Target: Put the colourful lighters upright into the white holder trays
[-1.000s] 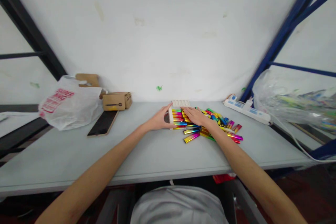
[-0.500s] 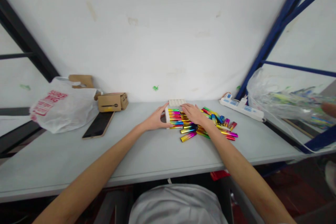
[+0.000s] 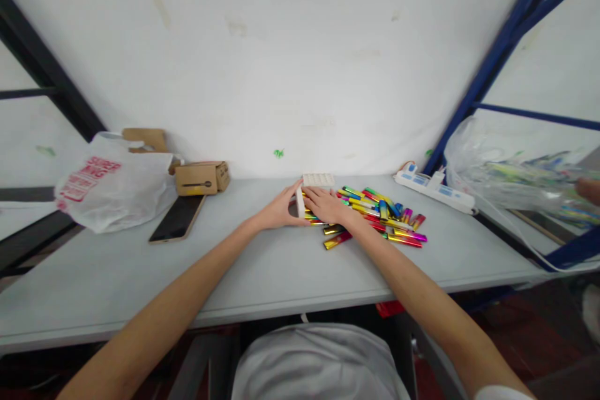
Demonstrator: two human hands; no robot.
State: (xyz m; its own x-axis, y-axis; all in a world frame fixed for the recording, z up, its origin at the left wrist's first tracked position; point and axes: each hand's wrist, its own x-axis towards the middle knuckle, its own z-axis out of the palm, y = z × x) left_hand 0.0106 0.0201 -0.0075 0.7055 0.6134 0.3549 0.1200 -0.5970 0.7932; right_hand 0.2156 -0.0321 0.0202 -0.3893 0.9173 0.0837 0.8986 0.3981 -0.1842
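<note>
Your left hand point(image 3: 280, 212) is cupped around the left end of the white tray point(image 3: 319, 179), thumb along its far corner and fingers curled at the near side, so it holds the tray steady on the surface point(image 3: 262, 269). Your right hand point(image 3: 328, 205) lies flat and palm down, fingers loosely spread, on the row of rainbow sticks lying in the tray; you cannot tell whether a stick is pinched beneath it. The tray sits near the back of the surface, close to the wall, about the middle of the view. Just to its right, a loose pile of rainbow sticks point(image 3: 387, 217) spreads out, some touching your right wrist, and one stick point(image 3: 337, 240) lies apart on the near side. Beyond the pile a white power strip point(image 3: 434, 194) runs toward a clear bag point(image 3: 510, 169). Well off to the left lie a phone point(image 3: 177, 219), a cardboard box point(image 3: 201, 178) and a white plastic bag point(image 3: 117, 184). Another person's hand point(image 3: 590, 189) shows at the far right edge.
</note>
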